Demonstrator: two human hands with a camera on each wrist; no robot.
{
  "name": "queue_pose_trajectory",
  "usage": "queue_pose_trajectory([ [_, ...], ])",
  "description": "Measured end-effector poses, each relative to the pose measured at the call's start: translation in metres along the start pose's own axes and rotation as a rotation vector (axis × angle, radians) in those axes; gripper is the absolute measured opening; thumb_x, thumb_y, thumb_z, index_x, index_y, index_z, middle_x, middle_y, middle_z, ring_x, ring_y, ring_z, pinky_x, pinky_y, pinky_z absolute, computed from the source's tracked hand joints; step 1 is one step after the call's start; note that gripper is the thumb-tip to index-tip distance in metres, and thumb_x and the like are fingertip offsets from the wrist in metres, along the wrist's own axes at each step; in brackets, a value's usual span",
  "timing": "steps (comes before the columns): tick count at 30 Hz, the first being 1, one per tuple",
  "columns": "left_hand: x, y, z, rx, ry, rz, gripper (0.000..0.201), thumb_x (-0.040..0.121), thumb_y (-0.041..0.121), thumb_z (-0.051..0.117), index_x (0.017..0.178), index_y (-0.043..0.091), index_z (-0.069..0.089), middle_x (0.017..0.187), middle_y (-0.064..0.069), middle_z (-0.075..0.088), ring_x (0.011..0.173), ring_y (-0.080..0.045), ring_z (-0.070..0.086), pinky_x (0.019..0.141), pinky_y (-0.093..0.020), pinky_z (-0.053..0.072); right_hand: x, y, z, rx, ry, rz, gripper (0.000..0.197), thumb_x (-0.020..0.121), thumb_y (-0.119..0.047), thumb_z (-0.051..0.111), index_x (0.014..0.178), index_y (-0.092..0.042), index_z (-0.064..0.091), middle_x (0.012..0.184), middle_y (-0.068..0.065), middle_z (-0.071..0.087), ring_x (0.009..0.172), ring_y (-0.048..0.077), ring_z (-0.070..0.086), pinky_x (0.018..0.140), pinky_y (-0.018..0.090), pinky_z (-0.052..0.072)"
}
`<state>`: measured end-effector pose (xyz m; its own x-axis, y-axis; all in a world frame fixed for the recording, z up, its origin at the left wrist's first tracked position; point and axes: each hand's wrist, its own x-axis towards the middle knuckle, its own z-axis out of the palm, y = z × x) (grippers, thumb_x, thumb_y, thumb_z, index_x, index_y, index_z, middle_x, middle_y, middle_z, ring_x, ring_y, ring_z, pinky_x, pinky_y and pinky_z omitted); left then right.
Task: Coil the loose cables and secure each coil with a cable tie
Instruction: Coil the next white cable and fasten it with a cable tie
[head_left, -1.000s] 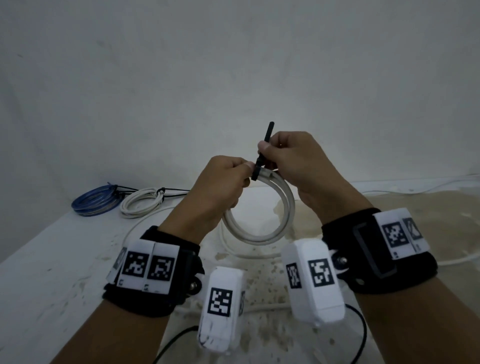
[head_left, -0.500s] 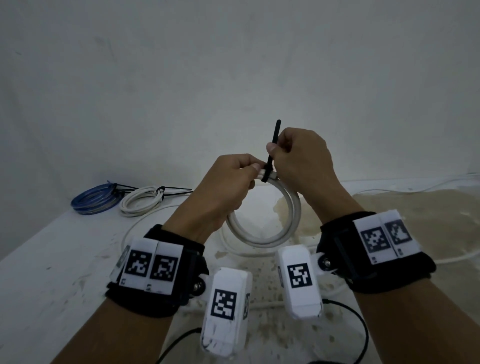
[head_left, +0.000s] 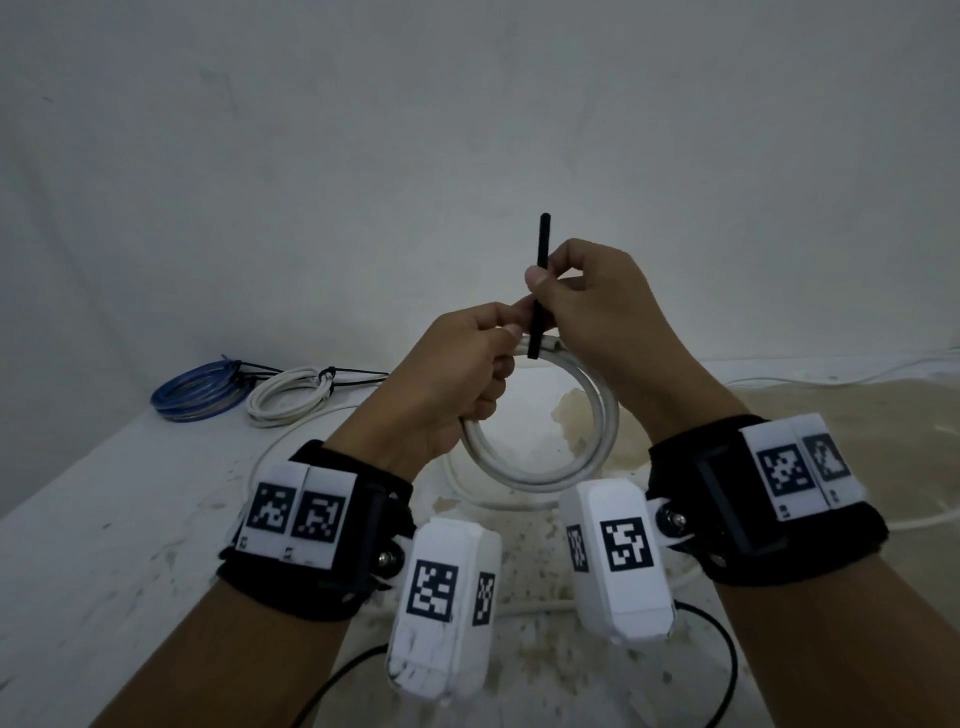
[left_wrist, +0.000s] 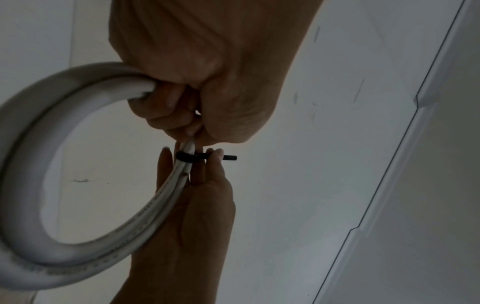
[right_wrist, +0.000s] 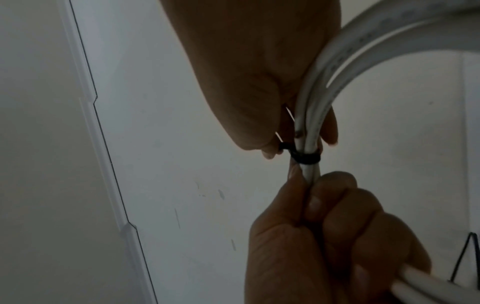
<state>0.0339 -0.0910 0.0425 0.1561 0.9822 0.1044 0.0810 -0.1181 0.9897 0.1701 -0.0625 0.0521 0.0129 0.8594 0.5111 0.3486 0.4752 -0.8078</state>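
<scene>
- White coil held up above counter, between both hands, plane of loop facing head camera.
- Black tie wrapped round top of coil; band closed about the strands in right wrist view; free tail standing upright past the right thumb.
- Left hand: fingers curled round coil strands just beside the tie, clamped on the cable.
- Right hand: thumb and forefinger pinched together on tie tail, just above the coil; other fingers lying along the strands in left wrist view.
- Tie head protruding beside right fingertip in left wrist view.
- Loose white cable trailing on counter below the coil.
- Far left of counter: blue coil and small white coil, side by side, each with a black tie, tails pointing right.
- Counter surface stained brown at right.
- Pale wall behind.
</scene>
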Motion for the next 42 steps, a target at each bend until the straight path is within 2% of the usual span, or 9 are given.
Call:
queue_pose_trajectory([
  [5,0.002,0.0,-0.001,-0.028,0.013,-0.004,0.028,0.103,0.009,0.039,0.094,0.017,0.065,0.05,0.007,0.029,0.038,-0.004,0.018,0.036,-0.015,0.013,-0.002,0.004,-0.002,0.093,-0.104,0.085,0.028,0.096,-0.021,0.062,0.082,0.002,0.071,0.075,0.018,0.071,0.062,0.018,0.067,0.064,0.034,0.062],
  [9,0.001,0.002,-0.002,-0.069,0.012,-0.02,0.029,0.102,0.009,0.039,0.084,0.018,0.06,0.051,0.006,0.028,0.038,-0.004,0.016,0.037,-0.016,0.01,0.001,-0.003,-0.001,-0.146,-0.048,-0.159,0.024,0.091,-0.025,0.067,0.076,-0.008,0.076,0.064,0.006,0.068,0.054,0.014,0.054,0.057,0.022,0.044],
  [15,0.001,0.002,-0.003,-0.08,0.016,-0.028,0.026,0.102,0.009,0.039,0.085,0.017,0.057,0.049,0.007,0.031,0.039,-0.005,0.017,0.037,-0.016,0.011,0.001,-0.006,-0.003,-0.161,-0.077,-0.223,0.021,0.091,-0.025,0.068,0.08,-0.011,0.078,0.067,0.007,0.071,0.068,0.025,0.066,0.064,0.031,0.05],
  [20,0.001,0.004,-0.005,-0.1,0.02,-0.017,0.029,0.102,0.008,0.038,0.087,0.017,0.061,0.049,0.007,0.033,0.039,-0.005,0.018,0.037,-0.017,0.012,0.0,-0.01,-0.004,-0.133,-0.118,-0.23,0.016,0.09,-0.024,0.069,0.079,-0.017,0.078,0.058,-0.01,0.065,0.053,0.002,0.057,0.055,0.011,0.04],
  [22,0.001,0.003,-0.005,-0.107,0.017,-0.019,0.029,0.103,0.008,0.038,0.089,0.017,0.062,0.048,0.007,0.034,0.039,-0.005,0.019,0.037,-0.017,0.012,0.0,-0.009,-0.002,-0.132,-0.134,-0.229,0.016,0.09,-0.024,0.07,0.081,-0.015,0.079,0.06,-0.008,0.067,0.056,0.004,0.061,0.057,0.016,0.045],
  [25,0.001,0.001,-0.001,-0.102,0.0,-0.023,0.028,0.103,0.009,0.039,0.087,0.019,0.061,0.049,0.007,0.034,0.038,-0.004,0.019,0.035,-0.016,0.013,0.0,-0.005,-0.002,-0.101,-0.12,-0.2,0.018,0.091,-0.025,0.069,0.082,-0.013,0.079,0.067,0.002,0.072,0.068,0.021,0.068,0.065,0.031,0.053],
  [30,0.002,0.0,0.004,-0.058,-0.044,0.019,0.027,0.104,0.012,0.04,0.088,0.019,0.062,0.053,0.006,0.03,0.038,-0.004,0.018,0.035,-0.015,0.015,0.001,0.002,-0.01,0.015,-0.009,-0.115,0.019,0.089,-0.022,0.07,0.078,-0.008,0.078,0.069,0.008,0.073,0.072,0.025,0.071,0.073,0.037,0.057],
  [33,0.002,-0.002,0.004,-0.041,-0.034,0.018,0.027,0.104,0.012,0.04,0.088,0.019,0.061,0.053,0.006,0.03,0.038,-0.004,0.018,0.035,-0.014,0.016,0.002,0.003,-0.007,-0.039,-0.009,-0.096,0.021,0.089,-0.024,0.07,0.077,-0.009,0.078,0.067,0.006,0.072,0.069,0.021,0.071,0.074,0.037,0.057],
  [42,0.005,-0.01,0.01,0.065,-0.035,0.051,0.028,0.105,0.014,0.039,0.093,0.02,0.064,0.05,0.009,0.031,0.039,-0.004,0.021,0.037,-0.016,0.018,0.004,0.012,-0.005,-0.088,0.025,0.038,0.029,0.09,-0.025,0.069,0.07,-0.005,0.075,0.067,0.014,0.071,0.071,0.03,0.069,0.076,0.045,0.058],
])
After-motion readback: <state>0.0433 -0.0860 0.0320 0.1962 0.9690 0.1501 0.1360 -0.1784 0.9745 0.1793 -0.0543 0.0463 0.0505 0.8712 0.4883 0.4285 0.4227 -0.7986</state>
